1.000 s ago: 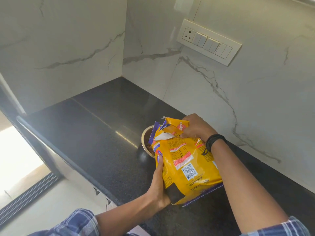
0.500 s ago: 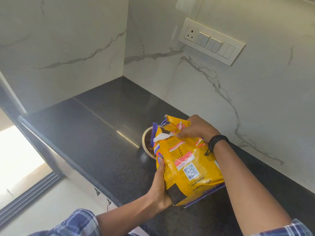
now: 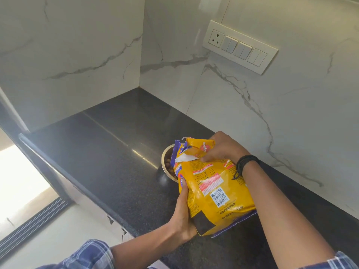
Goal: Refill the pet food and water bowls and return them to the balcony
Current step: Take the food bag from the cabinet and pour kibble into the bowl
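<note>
Grips yellow food bag (image 3: 211, 187) low with left hand (image 3: 182, 216), pinches its torn top with right hand (image 3: 223, 150), over steel bowl (image 3: 167, 164) near worktop's (image 3: 106, 152) back edge. Kibble partly in; water, balcony return left.

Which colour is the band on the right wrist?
The band is black; the head view shows it clearly, beside the yellow bag.
</note>
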Demonstrator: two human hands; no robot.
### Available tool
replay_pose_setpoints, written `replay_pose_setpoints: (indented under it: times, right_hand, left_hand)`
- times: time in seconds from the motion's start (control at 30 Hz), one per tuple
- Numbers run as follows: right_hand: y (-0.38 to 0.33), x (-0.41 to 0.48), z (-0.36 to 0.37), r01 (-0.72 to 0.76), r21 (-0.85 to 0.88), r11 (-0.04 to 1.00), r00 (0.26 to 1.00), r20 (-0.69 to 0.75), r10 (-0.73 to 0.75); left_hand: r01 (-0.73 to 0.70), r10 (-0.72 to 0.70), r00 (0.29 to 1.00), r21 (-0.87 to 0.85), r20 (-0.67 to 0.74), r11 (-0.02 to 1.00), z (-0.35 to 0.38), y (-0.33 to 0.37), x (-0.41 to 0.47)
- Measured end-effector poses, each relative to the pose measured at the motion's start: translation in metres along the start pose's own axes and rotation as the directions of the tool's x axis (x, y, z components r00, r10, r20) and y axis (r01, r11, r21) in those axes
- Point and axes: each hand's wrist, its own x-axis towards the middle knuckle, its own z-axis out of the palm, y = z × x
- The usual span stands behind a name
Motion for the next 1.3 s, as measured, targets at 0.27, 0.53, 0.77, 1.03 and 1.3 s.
replay_pose_setpoints:
  times: [0.27,0.53,0.77,1.03,1.3]
  right_hand:
    - [0.004,0.002,-0.001,0.018,-0.028,0.999,0.999,-0.043,-0.020]
    - [0.008,-0.002,0.001,0.039,-0.018,0.999,0.999,-0.036,-0.039]
    - [0.007,-0.007,-0.001,0.009,-0.014,1.000,1.000,-0.029,-0.010]
    - [-0.003,-0.015,0.000,0.027,0.103,0.994,1.000,0.003,-0.027]
    - [-0.011,-0.011,0.002,0.000,0.117,0.993,0.998,0.061,-0.007]
  left_hand:
    - [-0.048,0.051,0.995,-0.037,0.082,0.998,0.001,0.001,0.001]
    - [-0.046,0.050,0.998,-0.080,0.040,0.996,0.011,0.007,-0.008]
    - [0.013,-0.012,1.000,-0.043,0.027,0.999,0.016,0.004,-0.006]
    - [0.063,-0.062,0.997,-0.033,0.034,0.997,0.012,0.006,0.000]
    - [0.035,-0.035,0.999,0.000,0.017,0.999,0.010,0.006,0.001]
